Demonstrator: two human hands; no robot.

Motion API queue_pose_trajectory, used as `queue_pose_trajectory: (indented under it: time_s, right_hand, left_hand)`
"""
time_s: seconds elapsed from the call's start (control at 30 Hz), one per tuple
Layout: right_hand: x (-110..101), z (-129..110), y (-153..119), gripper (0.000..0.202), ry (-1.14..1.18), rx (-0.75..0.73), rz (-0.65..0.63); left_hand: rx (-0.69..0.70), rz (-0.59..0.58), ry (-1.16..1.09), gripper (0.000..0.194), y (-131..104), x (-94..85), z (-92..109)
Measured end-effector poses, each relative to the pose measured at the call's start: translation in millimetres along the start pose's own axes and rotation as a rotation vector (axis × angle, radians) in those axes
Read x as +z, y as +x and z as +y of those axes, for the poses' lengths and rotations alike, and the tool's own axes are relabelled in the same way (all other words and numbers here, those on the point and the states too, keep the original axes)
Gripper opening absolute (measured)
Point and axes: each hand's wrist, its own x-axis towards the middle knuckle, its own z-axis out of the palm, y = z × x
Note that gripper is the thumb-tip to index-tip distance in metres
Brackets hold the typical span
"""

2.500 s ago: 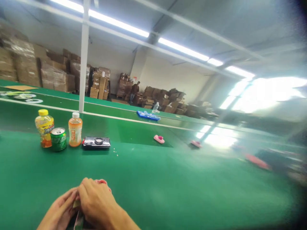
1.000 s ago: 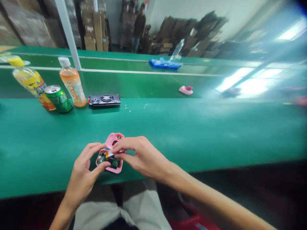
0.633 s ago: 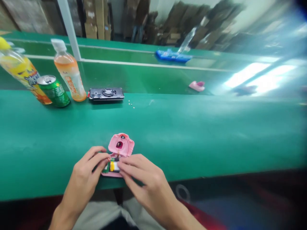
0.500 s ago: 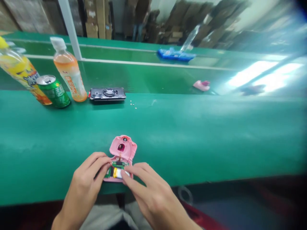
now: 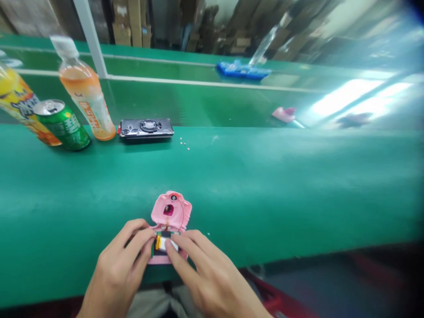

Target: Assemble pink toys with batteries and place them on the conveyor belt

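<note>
An opened pink plastic case [image 5: 159,260] lies at the table's near edge, its upper half shell [image 5: 180,212] folded back with a small round part and a dark opening in it. Inside the lower half sit a green circuit board and a white battery [image 5: 163,244] with a yellow taped end. My left hand [image 5: 121,260] is closed at the case's left edge, thumb and fingers pinched together by the battery's taped end. On the battery's right part, my right hand [image 5: 205,269] presses thumb and fingers. Its fingers partly cover the board and the case's right side.
A black phone-like device [image 5: 145,129], an orange drink bottle [image 5: 88,101], a green can [image 5: 62,126] and a yellow bottle [image 5: 20,101] stand at the left. Tiny bits [image 5: 183,142] lie beside the device. Farther off are a pink piece [image 5: 284,114] and a blue tray [image 5: 232,70].
The battery sits slightly higher over the board, with my right thumb and fingers still on it. The case appears a little lower in view, and the camera has shifted slightly.
</note>
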Motion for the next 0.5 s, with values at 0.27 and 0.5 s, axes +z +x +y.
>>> queue_pose_trajectory:
  time_s: [0.27, 0.5]
  right_hand:
    - [1.0, -3.2, -0.9, 0.025, -0.128, -0.102, -0.164]
    - [6.5, 8.0, -8.4, 0.032, 0.034, 0.018, -0.177]
  left_hand:
    - [0.1, -0.107, 0.027, 0.018, -1.0, -13.8, -6.7]
    - [0.193, -0.227, 0.087, 0.04, -16.2, -14.9, -24.8]
